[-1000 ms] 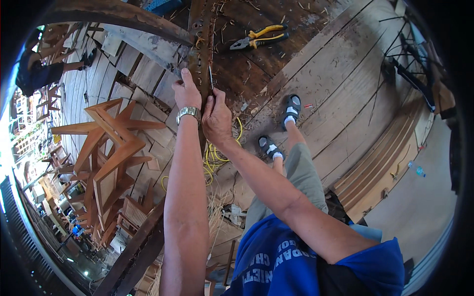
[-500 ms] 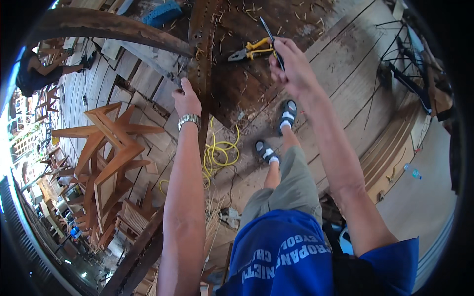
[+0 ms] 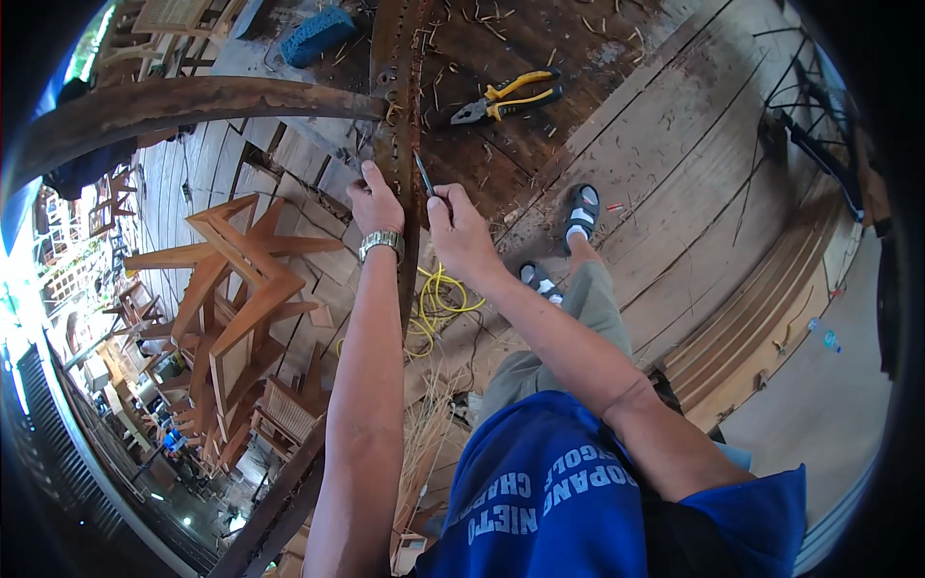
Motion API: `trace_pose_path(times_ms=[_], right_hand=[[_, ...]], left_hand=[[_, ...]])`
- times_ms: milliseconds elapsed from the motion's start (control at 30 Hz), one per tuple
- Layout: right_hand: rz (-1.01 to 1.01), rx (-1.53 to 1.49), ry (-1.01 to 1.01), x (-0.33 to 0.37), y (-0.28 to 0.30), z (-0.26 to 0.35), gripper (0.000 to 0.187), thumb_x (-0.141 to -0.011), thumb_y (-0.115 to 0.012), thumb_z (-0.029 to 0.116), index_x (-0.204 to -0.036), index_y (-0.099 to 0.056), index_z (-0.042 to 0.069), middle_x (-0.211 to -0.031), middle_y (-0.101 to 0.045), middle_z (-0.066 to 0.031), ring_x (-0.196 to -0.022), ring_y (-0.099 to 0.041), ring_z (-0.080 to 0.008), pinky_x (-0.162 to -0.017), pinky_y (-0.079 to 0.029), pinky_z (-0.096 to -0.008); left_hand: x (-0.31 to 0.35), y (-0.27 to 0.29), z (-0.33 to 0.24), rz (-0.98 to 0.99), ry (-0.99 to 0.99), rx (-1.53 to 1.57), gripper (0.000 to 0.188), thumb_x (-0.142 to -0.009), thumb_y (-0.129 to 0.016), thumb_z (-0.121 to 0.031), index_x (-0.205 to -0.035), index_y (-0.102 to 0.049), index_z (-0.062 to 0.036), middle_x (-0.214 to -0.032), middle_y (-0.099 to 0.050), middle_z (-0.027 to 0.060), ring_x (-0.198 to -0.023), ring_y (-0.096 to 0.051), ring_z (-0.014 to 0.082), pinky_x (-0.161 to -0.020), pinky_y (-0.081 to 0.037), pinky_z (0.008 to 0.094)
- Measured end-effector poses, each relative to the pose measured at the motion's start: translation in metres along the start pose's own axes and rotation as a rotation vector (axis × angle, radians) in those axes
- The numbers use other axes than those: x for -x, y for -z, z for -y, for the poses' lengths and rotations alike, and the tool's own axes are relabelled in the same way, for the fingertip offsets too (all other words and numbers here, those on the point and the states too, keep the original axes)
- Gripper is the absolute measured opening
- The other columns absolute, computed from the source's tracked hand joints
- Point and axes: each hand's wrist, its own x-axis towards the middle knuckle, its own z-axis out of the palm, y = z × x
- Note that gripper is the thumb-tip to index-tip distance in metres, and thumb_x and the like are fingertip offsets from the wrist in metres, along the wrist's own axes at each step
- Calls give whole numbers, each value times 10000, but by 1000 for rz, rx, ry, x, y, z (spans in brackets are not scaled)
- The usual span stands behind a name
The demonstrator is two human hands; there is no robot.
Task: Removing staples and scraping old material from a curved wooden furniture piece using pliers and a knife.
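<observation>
A dark wooden rail (image 3: 393, 72) with a row of small holes along it runs up the middle of the view. My left hand (image 3: 376, 204), with a metal watch on the wrist, grips the rail's left edge, thumb pointing up. My right hand (image 3: 461, 231) is closed around the handle of a thin screwdriver-like tool (image 3: 425, 175). The tool's tip is at the rail's right edge; whether it is inside a hole I cannot tell. Yellow-and-black combination pliers (image 3: 509, 94) lie on the brown board (image 3: 482, 140) to the right of the rail.
A curved wooden piece (image 3: 212, 101) joins the rail from the left, near a blue sponge-like block (image 3: 316, 37). Star-shaped wooden frames (image 3: 246, 260) are stacked at left. Yellow cord (image 3: 436, 308) lies coiled below my hands. Cane scraps litter the board. Long curved wooden pieces (image 3: 752, 308) lie at right.
My right hand has come down and left with the tool, from above the pliers to the rail beside my left hand. My left hand stays on the rail. The view has shifted slightly.
</observation>
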Motion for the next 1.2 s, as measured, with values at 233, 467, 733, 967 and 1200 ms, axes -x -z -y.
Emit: trace_pose_path(times_ms=[233,467,733,967,1200], right_hand=[[-49,64,53,8,-13,-15,316,-1029,-468,280,-1206,-516,24,-915,-674,-266,-903,-673,-443,-816,-505,-494],[-188,-69,25,-31,-19,-6,321,-1033,-457,294,-1212,-523,36,-908,-675,-258,-897,-676,-440,-792,-509,-486],[-99,46,68,30,-20,-28,316,-1049,-487,261,-1257,-523,27,-859,-611,-121,-779,-593,-193,-759,-498,-356],[-185,67,151,24,-33,-31,297,-1031,-491,235,-1248,-530,36,-888,-666,-267,-831,-683,-435,-735,-518,-477],[-254,56,225,7,-39,-28,274,-1034,-492,222,-1234,-528,38,-853,-670,-281,-823,-671,-473,-706,-516,-509]], left_hand=[[3,4,-6,12,23,6,807,-964,-406,-671,-1224,-529,83,-1161,-627,360,-1123,-590,504,-972,-438,524],[2,4,-8,43,33,27,811,-961,-406,-674,-1220,-533,84,-1158,-625,370,-1122,-588,511,-976,-438,525],[5,4,-8,28,38,25,838,-955,-404,-681,-1237,-513,101,-1158,-618,376,-1126,-581,516,-976,-434,527],[3,2,-5,29,9,40,840,-959,-403,-673,-1246,-510,109,-1171,-614,376,-1132,-579,513,-979,-432,527],[1,2,-6,14,4,28,851,-958,-396,-680,-1257,-506,109,-1174,-612,380,-1137,-578,516,-981,-434,528]])
